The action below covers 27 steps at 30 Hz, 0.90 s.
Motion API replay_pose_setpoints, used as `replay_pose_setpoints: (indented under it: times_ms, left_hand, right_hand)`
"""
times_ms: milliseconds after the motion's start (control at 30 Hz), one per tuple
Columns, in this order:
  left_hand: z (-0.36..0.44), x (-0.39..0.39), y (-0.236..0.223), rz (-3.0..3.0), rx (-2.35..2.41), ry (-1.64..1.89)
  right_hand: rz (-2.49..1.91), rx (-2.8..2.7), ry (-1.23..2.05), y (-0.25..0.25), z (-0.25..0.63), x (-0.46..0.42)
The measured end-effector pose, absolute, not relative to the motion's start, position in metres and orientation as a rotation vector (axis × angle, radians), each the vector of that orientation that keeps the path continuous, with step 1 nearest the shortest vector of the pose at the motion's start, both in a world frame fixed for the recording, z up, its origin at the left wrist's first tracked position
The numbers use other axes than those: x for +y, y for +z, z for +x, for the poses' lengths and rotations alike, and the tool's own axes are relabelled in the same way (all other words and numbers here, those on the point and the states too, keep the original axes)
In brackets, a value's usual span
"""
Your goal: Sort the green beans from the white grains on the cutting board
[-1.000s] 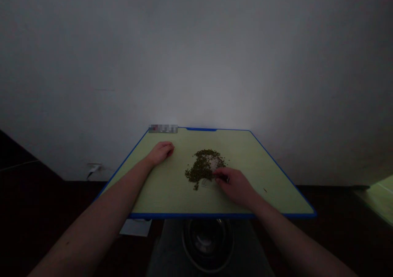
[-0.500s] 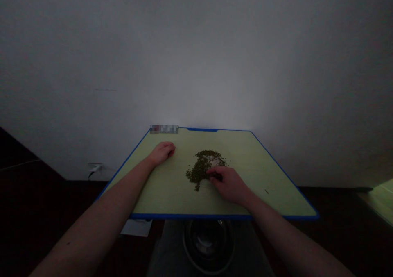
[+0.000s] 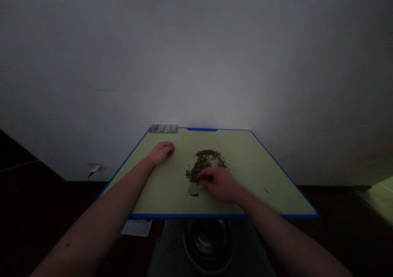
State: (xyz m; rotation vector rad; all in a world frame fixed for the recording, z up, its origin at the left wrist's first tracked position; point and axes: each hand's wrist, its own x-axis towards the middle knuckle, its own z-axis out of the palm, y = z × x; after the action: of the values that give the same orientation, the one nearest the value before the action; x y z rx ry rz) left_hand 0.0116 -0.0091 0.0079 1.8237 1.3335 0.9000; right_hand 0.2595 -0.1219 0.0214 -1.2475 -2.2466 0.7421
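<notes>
- Pale wall (image 3: pixel 196 55) is rising behind everything, dimly lit, while a green cutting board (image 3: pixel 260 166) with a blue rim is lying on a dark counter (image 3: pixel 333 203) in front of it.
- Your right hand (image 3: pixel 219 183) is pressing down at the near edge of the beans, its fingers (image 3: pixel 204 173) curled over them; a dark patch shows under the fingertips, and you cannot tell whether they are gripping anything.
- Your left hand (image 3: pixel 161 153) is resting on the board, loosely curled, well apart from the beans and holding nothing visible.
- A heap of small green beans (image 3: pixel 201 164) is sitting near the middle of the board, between your hands, spreading around a pale patch (image 3: pixel 216 161).
- A few stray beans (image 3: pixel 194 194) are lying just beside your right hand, and a small brown speck (image 3: pixel 266 190) is lying well off to its right.
- A blurred label (image 3: pixel 163 128) is sitting at the board's far left corner.
- Below the near edge, a white paper (image 3: pixel 136 228) and a round dark object (image 3: pixel 208 244) are showing, too dim to identify.
</notes>
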Motion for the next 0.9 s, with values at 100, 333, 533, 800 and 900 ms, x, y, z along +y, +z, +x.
replay_pose_setpoints:
  times_ms: [100, 333, 533, 800, 900]
  left_hand:
    - [0.012, -0.009, 0.008, 1.829, 1.347, 0.894]
    - [0.011, -0.01, 0.009, 1.845, 1.36, 0.88]
    - [0.01, -0.007, 0.007, 1.862, 1.367, 0.856]
    - [0.01, -0.008, 0.007, 1.892, 1.378, 0.849]
    - [0.008, -0.005, 0.002, 1.899, 1.378, 0.857]
  right_hand:
    - [-1.206, -2.262, 0.802, 0.021, 0.258, -0.122]
    - [-1.164, -2.304, 0.876, 0.021, 0.26, -0.127]
    - [-1.191, -2.279, 0.919, 0.022, 0.266, -0.135]
    - [-1.277, -2.219, 0.93, 0.017, 0.28, -0.141]
    - [-1.288, -2.211, 0.932, 0.017, 0.285, -0.143]
